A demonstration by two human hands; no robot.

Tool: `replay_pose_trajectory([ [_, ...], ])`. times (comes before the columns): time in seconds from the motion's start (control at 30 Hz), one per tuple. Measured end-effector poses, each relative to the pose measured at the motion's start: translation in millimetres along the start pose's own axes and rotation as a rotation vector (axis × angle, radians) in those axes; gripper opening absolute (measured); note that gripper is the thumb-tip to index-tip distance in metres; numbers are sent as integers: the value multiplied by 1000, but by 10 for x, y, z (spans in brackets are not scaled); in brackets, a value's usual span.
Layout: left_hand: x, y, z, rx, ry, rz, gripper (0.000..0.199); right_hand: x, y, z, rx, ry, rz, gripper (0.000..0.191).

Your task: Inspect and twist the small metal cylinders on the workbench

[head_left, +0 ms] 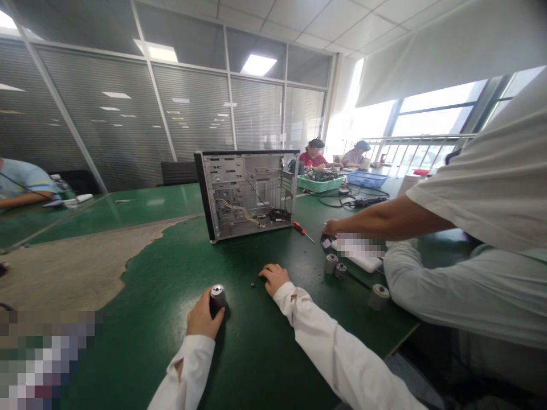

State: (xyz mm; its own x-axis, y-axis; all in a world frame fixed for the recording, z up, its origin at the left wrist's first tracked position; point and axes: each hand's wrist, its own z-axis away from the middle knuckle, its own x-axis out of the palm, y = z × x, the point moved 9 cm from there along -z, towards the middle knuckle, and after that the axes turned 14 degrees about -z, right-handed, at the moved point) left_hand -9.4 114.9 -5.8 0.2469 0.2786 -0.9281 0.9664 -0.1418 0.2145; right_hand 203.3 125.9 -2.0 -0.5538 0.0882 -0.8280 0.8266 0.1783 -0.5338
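My left hand (204,316) is wrapped round a grey metal cylinder (217,293) with a hole in its top, which stands upright on the green table (171,267). To the right of it, my right hand (276,278) rests on the table surface with fingers stretched toward the left and nothing visible in them. A tiny dark part (252,285), perhaps a nut, lies just left of those fingers, apart from them. Beyond both hands stands an opened computer case (252,193), its bare metal inside and loose cables facing me.
An orange screwdriver (302,232) lies beside the case. Several metal cylinders (378,297) stand at right, near a co-worker's arm (384,219) and a white object (359,253). Farther back are a green basket (320,185), a blue basket (367,179) and black cables (363,202).
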Motion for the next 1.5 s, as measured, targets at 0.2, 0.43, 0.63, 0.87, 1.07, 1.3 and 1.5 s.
replay_pose_trajectory([
  [0.2,-4,-1,-9,-8,-15,3,48,17,13,-25,4,1,-3,35],
  [0.43,-3,-3,1,2,8,0,48,7,-67,15,-31,8,-34,40],
  [0.63,-14,-1,1,9,37,2,48,31,-157,33,-97,-1,-89,47],
  [0.87,-3,-2,5,0,38,6,48,77,-274,58,-230,-41,-171,41],
  [1.07,23,-25,0,1,55,27,46,82,-345,61,-301,-28,-221,33],
  [1.3,55,74,21,129,50,142,48,-156,-715,296,-387,133,-384,41],
  [1.5,-78,468,155,458,16,291,47,20,-997,515,-402,50,-460,55],
])
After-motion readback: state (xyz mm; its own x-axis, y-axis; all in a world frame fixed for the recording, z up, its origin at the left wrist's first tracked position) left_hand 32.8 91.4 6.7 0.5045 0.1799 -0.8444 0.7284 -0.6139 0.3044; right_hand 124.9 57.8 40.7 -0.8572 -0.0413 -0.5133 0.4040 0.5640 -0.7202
